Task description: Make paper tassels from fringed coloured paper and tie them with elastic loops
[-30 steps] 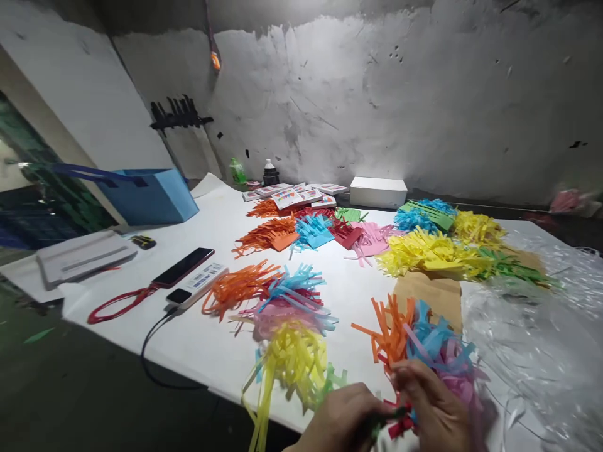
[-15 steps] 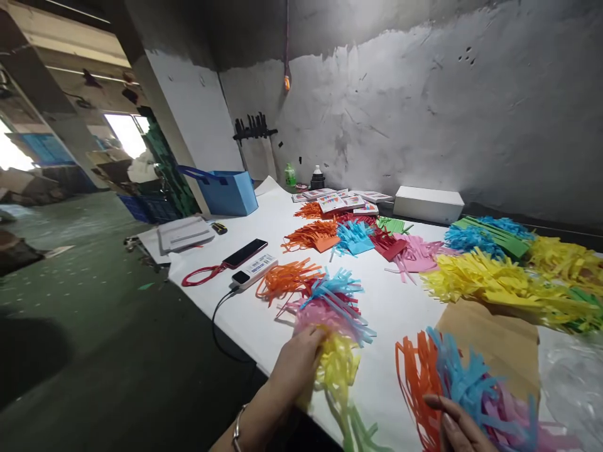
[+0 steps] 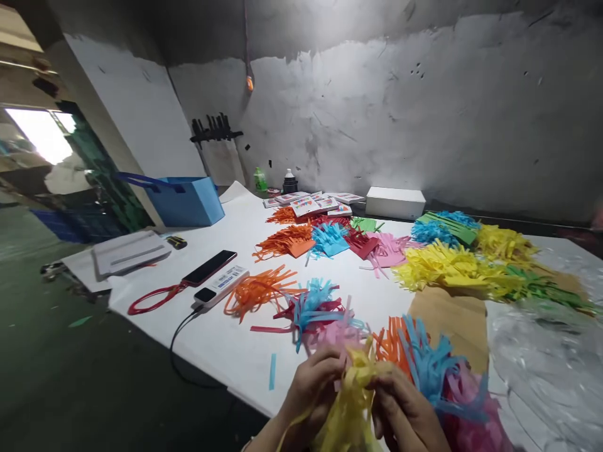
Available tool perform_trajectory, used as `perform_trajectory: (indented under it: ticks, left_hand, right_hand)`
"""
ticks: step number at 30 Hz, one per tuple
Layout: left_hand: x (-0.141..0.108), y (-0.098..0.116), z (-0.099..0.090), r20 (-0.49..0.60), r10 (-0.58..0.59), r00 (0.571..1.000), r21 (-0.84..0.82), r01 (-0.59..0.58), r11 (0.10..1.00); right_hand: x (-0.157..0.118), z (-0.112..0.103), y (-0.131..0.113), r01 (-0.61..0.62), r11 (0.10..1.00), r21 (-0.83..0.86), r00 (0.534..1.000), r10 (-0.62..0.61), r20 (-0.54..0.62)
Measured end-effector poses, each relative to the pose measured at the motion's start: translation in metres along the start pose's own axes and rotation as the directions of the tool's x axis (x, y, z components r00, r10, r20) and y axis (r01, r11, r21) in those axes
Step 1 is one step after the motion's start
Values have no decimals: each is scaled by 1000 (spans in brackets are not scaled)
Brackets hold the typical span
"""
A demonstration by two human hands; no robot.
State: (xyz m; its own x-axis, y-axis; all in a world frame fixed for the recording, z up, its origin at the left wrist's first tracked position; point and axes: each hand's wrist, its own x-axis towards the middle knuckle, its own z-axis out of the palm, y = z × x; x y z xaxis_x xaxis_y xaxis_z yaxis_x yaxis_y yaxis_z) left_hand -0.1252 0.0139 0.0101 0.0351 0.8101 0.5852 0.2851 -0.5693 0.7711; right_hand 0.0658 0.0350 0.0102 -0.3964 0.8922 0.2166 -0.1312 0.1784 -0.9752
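Note:
At the front edge of the table my left hand and my right hand are both closed on a yellow paper tassel, its strips hanging down between them. Just beyond my fingers lie a pink tassel, a blue tassel and an orange tassel in a row. Beside my right hand is another group, with an orange tassel, a blue tassel and a pink tassel. My fingertips partly cover the yellow strips.
Fringed paper bundles and a yellow pile lie farther back. A phone, a white device with a cable, a blue bag, a white box, brown paper and clear plastic are around the table.
My right hand has moved left from the right-hand tassel group to meet my left hand at the yellow tassel. The camera view has turned right.

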Motion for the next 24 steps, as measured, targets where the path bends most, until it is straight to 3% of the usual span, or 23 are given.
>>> perform_trajectory:
  ticks: [5, 9, 11, 13, 15, 17, 18, 20, 22, 24]
  left_hand:
    - [2, 4, -6, -25, -139, 990, 65, 140, 988]
    - [-2, 4, 1, 7, -200, 980, -9, 200, 980]
    - [0, -2, -2, 17, -218, 976, 64, 217, 974]
    - [6, -11, -15, -86, -231, 969, 277, 246, 929]
    - [14, -20, -35, -273, -193, 943, 486, 308, 818]
    - [21, -20, -52, -408, -134, 903, 571, 367, 734]
    - [24, -17, -56, -427, -126, 896, 572, 375, 730]
    - [25, -3, -52, -343, -139, 929, 533, 314, 786]
    - [24, 15, -34, -107, -160, 981, 438, 191, 878]
    - [21, 29, -11, 178, -191, 965, 273, 138, 952]
  right_hand:
    - [0, -6, 10, 100, 988, -114, 994, -105, -37]
    - [2, -4, 17, 201, 953, -225, 978, -185, 92]
    - [2, -9, 21, 256, 917, -305, 966, -236, 103]
    - [-1, -19, 28, 279, 834, -476, 948, -318, -2]
    - [-5, -32, 36, 271, 667, -694, 899, -433, -66]
    - [-9, -41, 43, 282, 496, -821, 866, -500, -6]
    - [-11, -42, 44, 299, 459, -837, 865, -501, 34]
    - [-15, -37, 43, 334, 498, -801, 882, -465, 78]
    - [-17, -26, 36, 354, 611, -709, 904, -418, 92]
    - [-18, -15, 27, 383, 711, -589, 913, -388, 125]
